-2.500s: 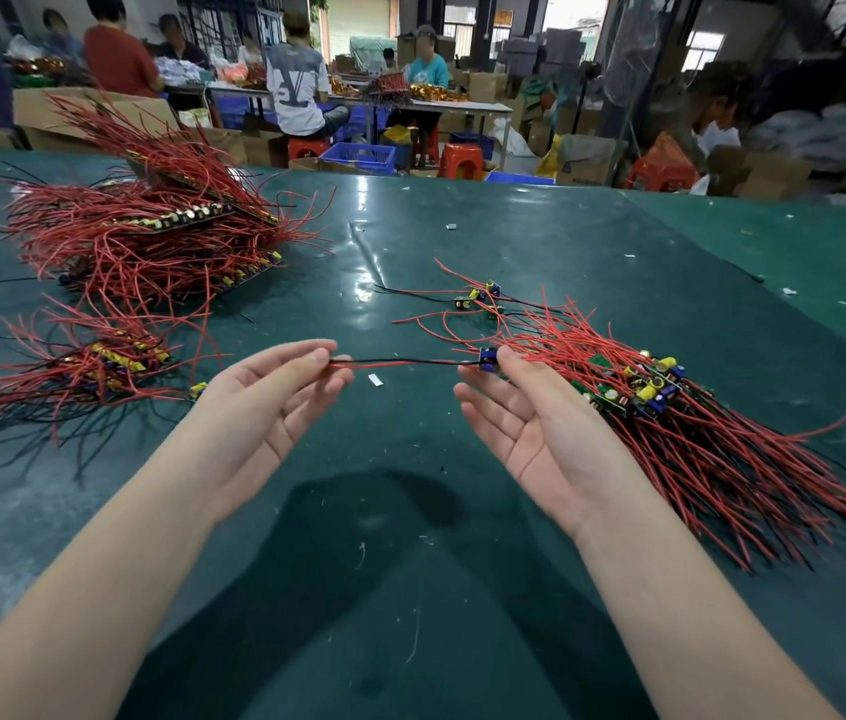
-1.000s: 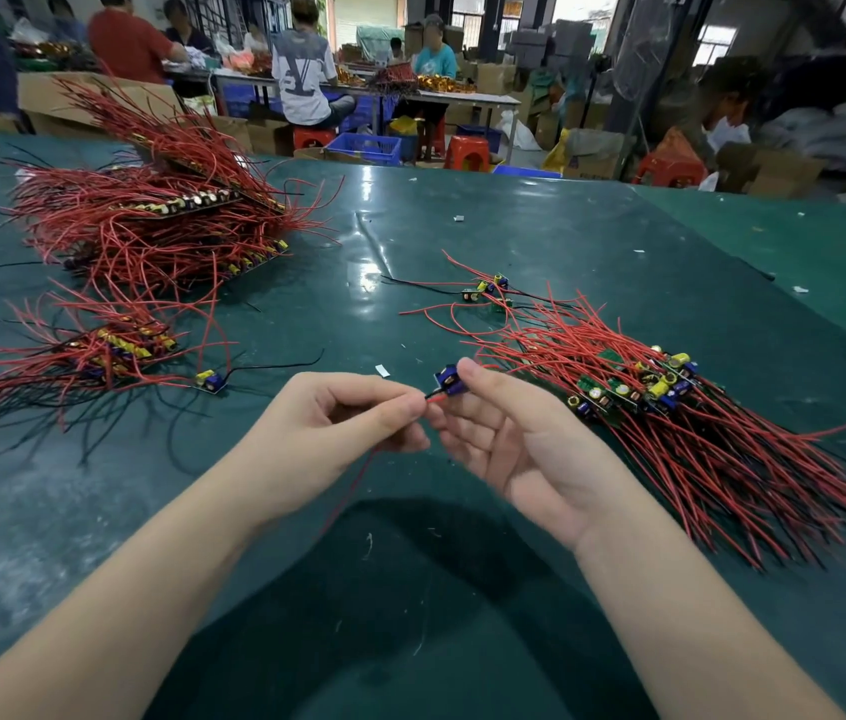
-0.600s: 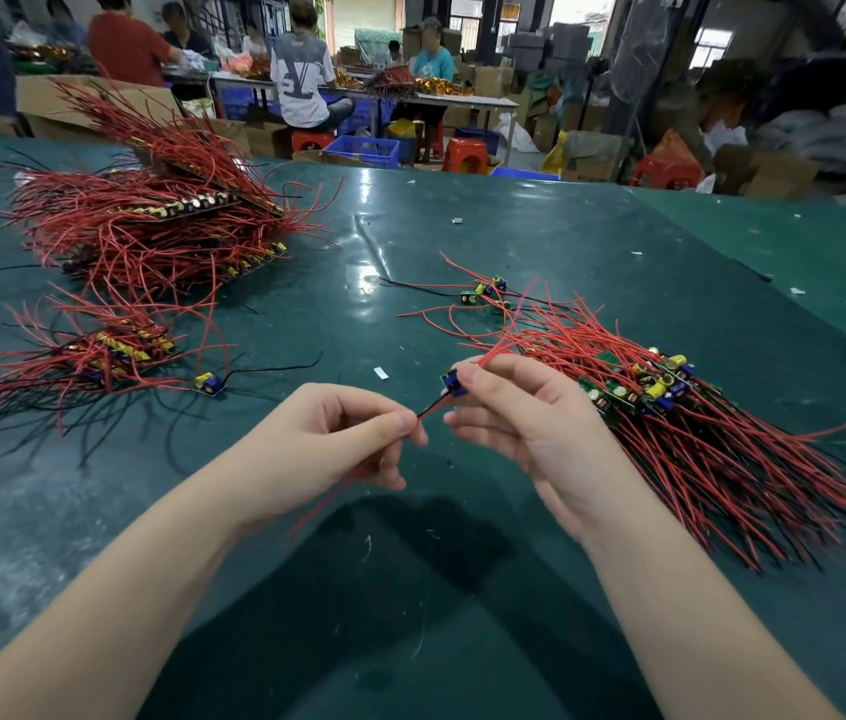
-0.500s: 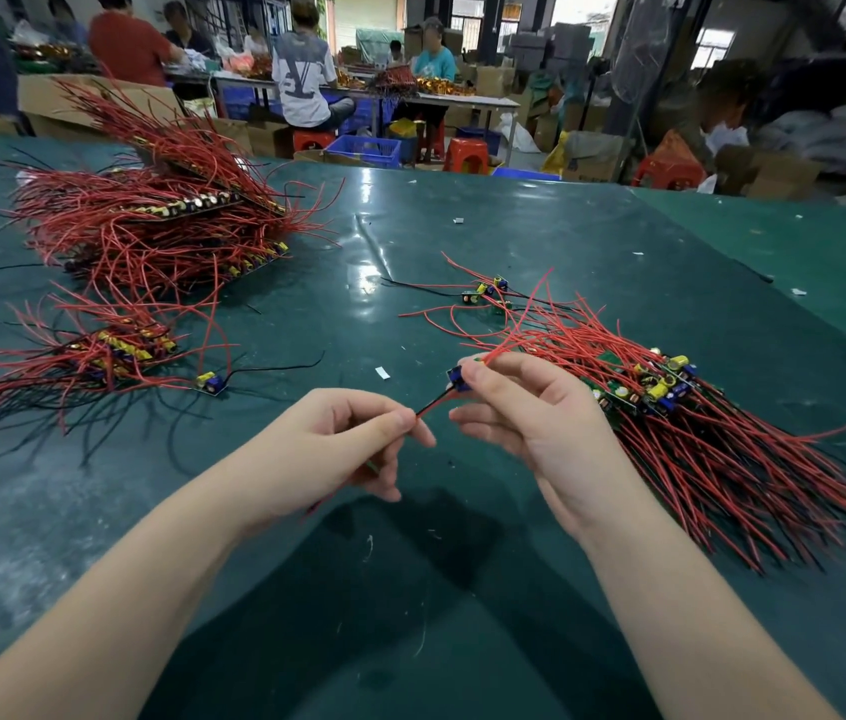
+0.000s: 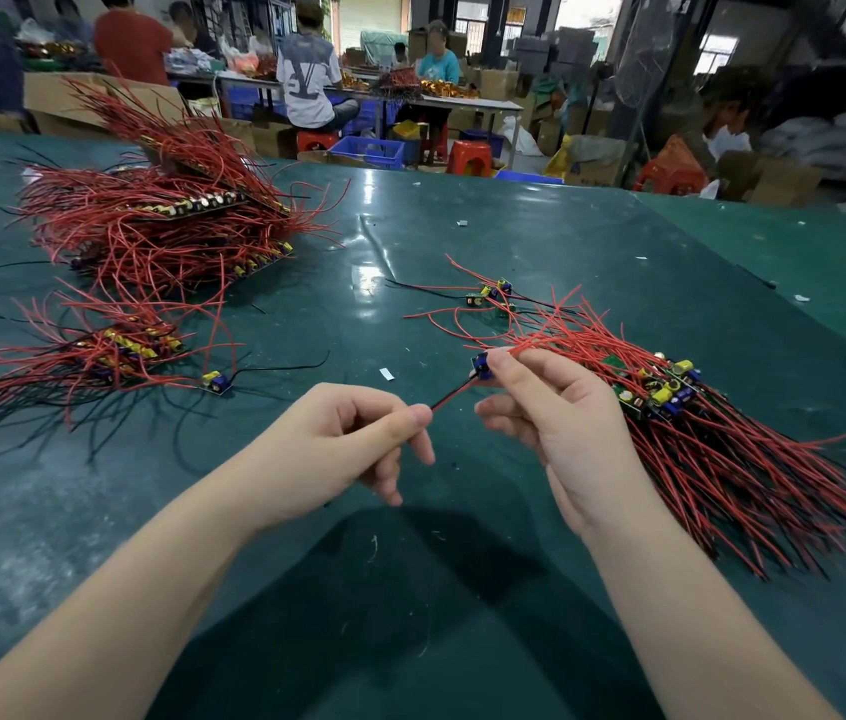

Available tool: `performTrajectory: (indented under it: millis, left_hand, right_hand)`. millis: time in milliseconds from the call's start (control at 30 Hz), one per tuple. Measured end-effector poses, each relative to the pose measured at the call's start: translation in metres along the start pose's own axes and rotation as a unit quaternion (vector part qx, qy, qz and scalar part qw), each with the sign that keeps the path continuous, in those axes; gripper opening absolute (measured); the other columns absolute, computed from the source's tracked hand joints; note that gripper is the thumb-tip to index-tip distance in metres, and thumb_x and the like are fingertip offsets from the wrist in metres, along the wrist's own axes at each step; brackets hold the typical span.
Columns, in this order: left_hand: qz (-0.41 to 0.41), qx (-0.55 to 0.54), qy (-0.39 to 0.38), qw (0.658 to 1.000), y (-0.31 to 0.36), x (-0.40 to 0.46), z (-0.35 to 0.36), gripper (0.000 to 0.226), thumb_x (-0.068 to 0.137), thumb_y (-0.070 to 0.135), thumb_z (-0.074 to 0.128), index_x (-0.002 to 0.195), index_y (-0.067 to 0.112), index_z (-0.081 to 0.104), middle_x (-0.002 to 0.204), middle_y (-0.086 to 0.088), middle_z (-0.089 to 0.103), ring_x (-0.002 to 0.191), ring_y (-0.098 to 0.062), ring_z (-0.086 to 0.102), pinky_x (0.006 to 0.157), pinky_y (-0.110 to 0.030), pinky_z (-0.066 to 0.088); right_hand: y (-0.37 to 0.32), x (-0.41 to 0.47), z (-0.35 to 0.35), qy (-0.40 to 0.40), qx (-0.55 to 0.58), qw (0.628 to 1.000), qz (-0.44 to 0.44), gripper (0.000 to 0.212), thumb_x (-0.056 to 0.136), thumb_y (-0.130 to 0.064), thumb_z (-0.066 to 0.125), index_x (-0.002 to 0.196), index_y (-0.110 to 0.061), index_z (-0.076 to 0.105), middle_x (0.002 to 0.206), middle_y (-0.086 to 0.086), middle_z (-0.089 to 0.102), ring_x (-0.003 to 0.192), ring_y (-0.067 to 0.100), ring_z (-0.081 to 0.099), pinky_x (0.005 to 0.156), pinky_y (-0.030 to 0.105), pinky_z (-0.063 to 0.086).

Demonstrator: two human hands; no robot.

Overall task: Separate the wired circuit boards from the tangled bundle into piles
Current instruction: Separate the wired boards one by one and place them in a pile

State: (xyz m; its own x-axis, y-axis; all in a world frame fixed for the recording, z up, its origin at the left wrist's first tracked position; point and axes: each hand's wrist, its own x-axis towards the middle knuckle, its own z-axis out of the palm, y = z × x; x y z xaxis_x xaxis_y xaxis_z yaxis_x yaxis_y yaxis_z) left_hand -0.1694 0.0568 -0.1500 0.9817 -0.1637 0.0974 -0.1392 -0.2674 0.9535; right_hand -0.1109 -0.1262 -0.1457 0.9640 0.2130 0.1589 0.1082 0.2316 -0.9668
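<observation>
Above a green surface (image 5: 410, 589), the left hand (image 5: 337, 449) pinches the red and black wires (image 5: 449, 400) of a small circuit board (image 5: 481, 365), itself pinched in the right hand (image 5: 561, 423). The tangled bundle (image 5: 696, 439) lies just right; sorted piles (image 5: 114, 350) lie left, workers (image 5: 306, 80) beyond.

2 bare forearms, left hand (image 5: 337, 449) and right hand (image 5: 561, 423), no sleeves, rings or gloves
</observation>
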Motion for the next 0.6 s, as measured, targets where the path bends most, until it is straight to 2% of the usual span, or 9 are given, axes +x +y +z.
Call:
performTrajectory:
  millis: [67, 100, 167, 233, 300, 400, 500, 600]
  left_hand:
    - [-0.007, 0.001, -0.006, 1.0, 0.0004, 0.0003, -0.0005, 0.033, 0.088, 0.046, 0.055, 0.075, 0.022, 0.074, 0.052, 0.005, 0.05, 0.049, -0.014, 0.059, 0.047, -0.02, 0.043]
    - [-0.007, -0.001, -0.009, 1.0, 0.0004, 0.0004, -0.0008, 0.031, 0.09, 0.045, 0.058, 0.078, 0.022, 0.075, 0.053, 0.006, 0.049, 0.049, -0.013, 0.057, 0.051, -0.026, 0.046]
    - [0.004, 0.009, -0.004, 1.0, 0.0012, 0.0, -0.0009, 0.029, 0.09, 0.043, 0.059, 0.079, 0.022, 0.075, 0.052, 0.007, 0.046, 0.047, -0.012, 0.055, 0.057, -0.047, 0.046]
    - [0.012, 0.014, 0.002, 1.0, 0.0022, -0.0006, -0.0007, 0.029, 0.087, 0.045, 0.058, 0.081, 0.022, 0.075, 0.051, 0.007, 0.046, 0.046, -0.011, 0.055, 0.057, -0.056, 0.044]
    - [0.006, 0.007, -0.006, 1.0, 0.0011, -0.0006, -0.0014, 0.026, 0.09, 0.042, 0.06, 0.085, 0.022, 0.076, 0.054, 0.006, 0.048, 0.05, -0.012, 0.057, 0.058, -0.049, 0.045]
    - [-0.017, -0.039, -0.045, 0.998, -0.0006, -0.0008, -0.0018, 0.024, 0.089, 0.033, 0.057, 0.088, 0.018, 0.077, 0.06, 0.004, 0.054, 0.057, -0.014, 0.061, 0.063, -0.028, 0.052]
    - [-0.018, -0.04, -0.084, 0.995, -0.0001, -0.0031, 0.0009, 0.025, 0.088, 0.03, 0.055, 0.088, 0.017, 0.076, 0.061, 0.003, 0.057, 0.059, -0.016, 0.065, 0.066, -0.024, 0.054]
    - [-0.014, -0.052, -0.078, 0.995, 0.0011, -0.0034, 0.0029, 0.024, 0.086, 0.031, 0.058, 0.093, 0.017, 0.077, 0.061, 0.003, 0.057, 0.059, -0.015, 0.064, 0.068, -0.025, 0.055]
  right_hand:
    - [-0.0001, 0.0018, -0.0024, 0.024, 0.003, 1.0, -0.002, 0.008, 0.083, -0.021, 0.07, 0.075, -0.018, 0.071, 0.074, -0.006, 0.072, 0.056, 0.01, 0.066, 0.056, 0.019, 0.053]
    - [-0.0003, 0.0029, -0.0041, 0.037, 0.004, 0.999, -0.001, 0.008, 0.085, -0.019, 0.069, 0.077, -0.017, 0.069, 0.073, -0.007, 0.071, 0.056, 0.01, 0.065, 0.056, 0.018, 0.052]
    - [-0.0002, 0.0037, -0.0055, 0.047, 0.001, 0.999, 0.003, 0.008, 0.086, -0.02, 0.069, 0.078, -0.017, 0.069, 0.074, -0.006, 0.072, 0.055, 0.009, 0.065, 0.055, 0.018, 0.051]
    - [0.0002, 0.0035, -0.005, 0.044, 0.002, 0.999, 0.007, 0.009, 0.085, -0.021, 0.069, 0.077, -0.018, 0.071, 0.077, -0.005, 0.073, 0.054, 0.008, 0.064, 0.055, 0.018, 0.052]
    - [-0.0001, 0.004, -0.0053, 0.051, 0.004, 0.999, 0.009, 0.011, 0.085, -0.021, 0.069, 0.074, -0.018, 0.071, 0.074, -0.005, 0.072, 0.054, 0.008, 0.063, 0.055, 0.018, 0.051]
    - [-0.0019, 0.0065, -0.0091, 0.076, 0.004, 0.997, 0.007, 0.014, 0.085, -0.022, 0.07, 0.071, -0.02, 0.07, 0.07, -0.007, 0.07, 0.053, 0.006, 0.062, 0.055, 0.017, 0.051]
    - [-0.0003, 0.0066, -0.0098, 0.071, -0.008, 0.997, 0.008, 0.011, 0.086, -0.022, 0.069, 0.075, -0.019, 0.069, 0.069, -0.008, 0.07, 0.053, 0.005, 0.062, 0.055, 0.017, 0.051]
    - [-0.001, 0.0071, -0.0109, 0.079, -0.012, 0.997, 0.02, 0.01, 0.086, -0.024, 0.069, 0.078, -0.018, 0.07, 0.074, -0.004, 0.071, 0.054, 0.006, 0.061, 0.054, 0.017, 0.051]
